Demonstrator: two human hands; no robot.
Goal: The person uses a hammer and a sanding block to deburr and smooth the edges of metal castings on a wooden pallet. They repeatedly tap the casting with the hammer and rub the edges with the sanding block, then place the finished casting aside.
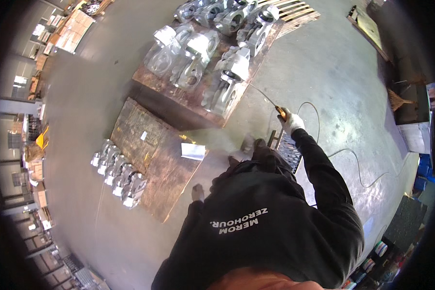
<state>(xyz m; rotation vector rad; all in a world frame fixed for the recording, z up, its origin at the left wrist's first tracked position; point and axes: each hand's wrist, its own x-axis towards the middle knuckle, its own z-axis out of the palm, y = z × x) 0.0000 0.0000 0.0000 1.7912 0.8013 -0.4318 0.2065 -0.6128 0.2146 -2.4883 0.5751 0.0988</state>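
Note:
My right hand [292, 123], in a white glove, is closed round the yellow handle of an air blow gun [281, 113]. Its long thin nozzle reaches up and left, the tip close to a big silvery metal casting [224, 84] at the near right corner of a worn wooden board. A thin hose [319, 126] loops away from the gun across the floor. My left hand [197, 192] hangs low beside the right edge of another wooden board; it is small and its fingers cannot be made out.
Several more castings [188, 58] crowd the far board [159, 86]. The nearer board [169, 169] carries a row of smaller metal parts [118, 174], a white sheet [193, 151] and a yellow tool [187, 138]. A perforated metal rack [290, 152] stands by my right arm. A pallet [295, 12] lies behind.

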